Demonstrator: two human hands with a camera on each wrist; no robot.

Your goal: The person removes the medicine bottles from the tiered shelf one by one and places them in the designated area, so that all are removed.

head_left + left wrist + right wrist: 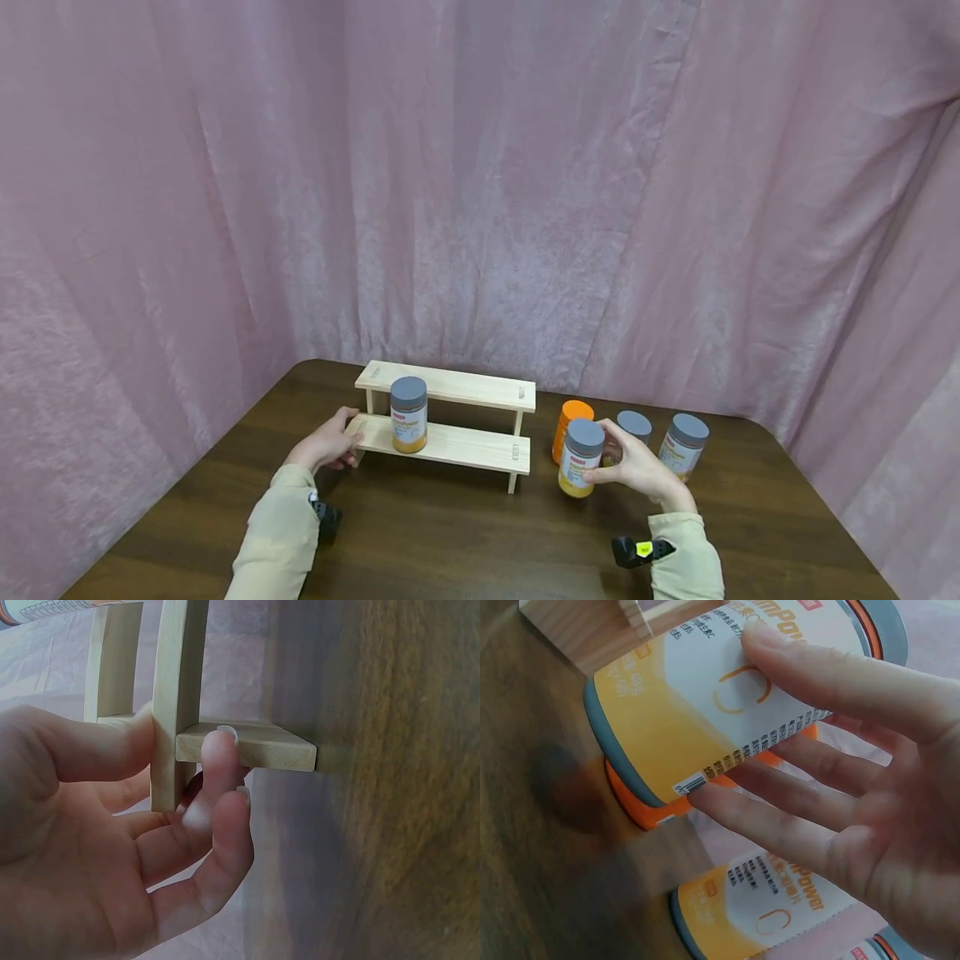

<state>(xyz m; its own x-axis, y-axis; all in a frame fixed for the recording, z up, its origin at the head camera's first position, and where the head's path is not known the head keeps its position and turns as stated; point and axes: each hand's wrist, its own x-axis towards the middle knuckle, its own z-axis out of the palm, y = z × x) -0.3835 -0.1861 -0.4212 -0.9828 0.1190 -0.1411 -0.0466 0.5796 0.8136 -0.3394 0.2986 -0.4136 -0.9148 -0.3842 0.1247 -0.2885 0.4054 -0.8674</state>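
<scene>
My left hand [327, 442] grips the left end of the lower plank of a two-tier wooden shelf [457, 446]. In the left wrist view the thumb [105, 750] lies on top of the plank and the fingers curl beneath it by the leg. My right hand [637, 462] holds a grey-lidded jar [579, 467] with a white and yellow label, thumb on one side and fingers on the other. In the right wrist view this jar [705, 697] is tilted in the picture. Another grey-lidded jar [409, 421] stands on the lower plank, left of its middle.
Behind the held jar stands an orange jar [574, 410]. Two more grey-lidded jars, one partly hidden by my right hand [633, 423] and one farther right [684, 446], stand on the brown table [450, 542]. A pink curtain [480, 208] hangs behind.
</scene>
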